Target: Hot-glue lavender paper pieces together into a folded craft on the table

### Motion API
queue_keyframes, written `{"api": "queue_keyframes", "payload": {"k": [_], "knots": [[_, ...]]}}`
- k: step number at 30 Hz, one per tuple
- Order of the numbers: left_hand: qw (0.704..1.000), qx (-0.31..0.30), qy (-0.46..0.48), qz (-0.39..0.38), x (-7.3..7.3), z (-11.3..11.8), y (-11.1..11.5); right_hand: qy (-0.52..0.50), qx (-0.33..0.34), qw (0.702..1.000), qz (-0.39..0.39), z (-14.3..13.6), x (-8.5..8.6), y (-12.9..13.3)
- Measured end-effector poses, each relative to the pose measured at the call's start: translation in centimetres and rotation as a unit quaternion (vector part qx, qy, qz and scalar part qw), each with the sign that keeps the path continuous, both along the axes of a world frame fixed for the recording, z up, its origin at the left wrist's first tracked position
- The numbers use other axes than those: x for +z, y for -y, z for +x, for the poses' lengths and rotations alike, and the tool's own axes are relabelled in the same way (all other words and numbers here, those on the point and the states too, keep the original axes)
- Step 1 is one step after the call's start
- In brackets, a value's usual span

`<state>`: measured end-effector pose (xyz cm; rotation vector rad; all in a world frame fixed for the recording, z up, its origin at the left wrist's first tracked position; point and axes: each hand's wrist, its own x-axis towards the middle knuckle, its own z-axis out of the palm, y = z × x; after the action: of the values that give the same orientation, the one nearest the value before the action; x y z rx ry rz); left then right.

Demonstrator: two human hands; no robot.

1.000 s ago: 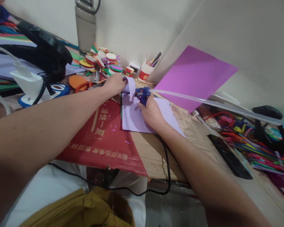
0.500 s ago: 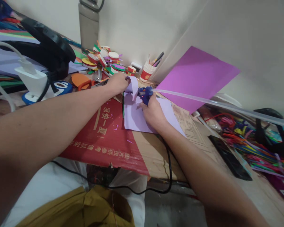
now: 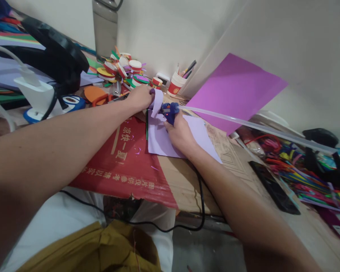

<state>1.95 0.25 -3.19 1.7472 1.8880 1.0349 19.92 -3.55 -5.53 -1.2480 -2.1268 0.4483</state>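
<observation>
My left hand (image 3: pixel 141 97) is closed on a curled lilac paper strip (image 3: pixel 158 100), with a dark purple part showing by the fingertips. In my right hand (image 3: pixel 180 133) is a small blue glue gun (image 3: pixel 171 110), its red light lit. A long translucent glue stick (image 3: pixel 229 120) runs out of its back to the right. The gun's nozzle points left, close against the paper strip; whether they touch I cannot tell. Beneath both lies a lilac paper sheet (image 3: pixel 161 141) on red and brown cardboard (image 3: pixel 130 166).
Behind the hands stand a pile of small decorated paper drums (image 3: pixel 135 67) and a paper cup of pens (image 3: pixel 176 84). A purple sheet (image 3: pixel 238 94) leans on the wall. Right are a black phone (image 3: pixel 273 187) and colourful craft stems (image 3: pixel 294 166). A black cord (image 3: pixel 202 204) hangs over the front edge.
My right hand has brought the glue gun slightly left, nearer the paper strip. The strip's loose end has swung a little left. My left hand keeps its hold.
</observation>
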Motion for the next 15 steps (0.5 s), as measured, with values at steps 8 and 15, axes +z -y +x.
{"api": "queue_keyframes", "payload": {"k": [8, 15], "knots": [[0.998, 0.003, -0.058, -0.009, 0.13, -0.02, 0.01, 0.005, 0.001, 1.000, -0.014, -0.33, 0.21, 0.10], [0.998, -0.010, -0.066, -0.013, 0.18, -0.20, 0.19, -0.010, 0.021, 1.000, -0.018, -0.08, -0.05, -0.24]]}}
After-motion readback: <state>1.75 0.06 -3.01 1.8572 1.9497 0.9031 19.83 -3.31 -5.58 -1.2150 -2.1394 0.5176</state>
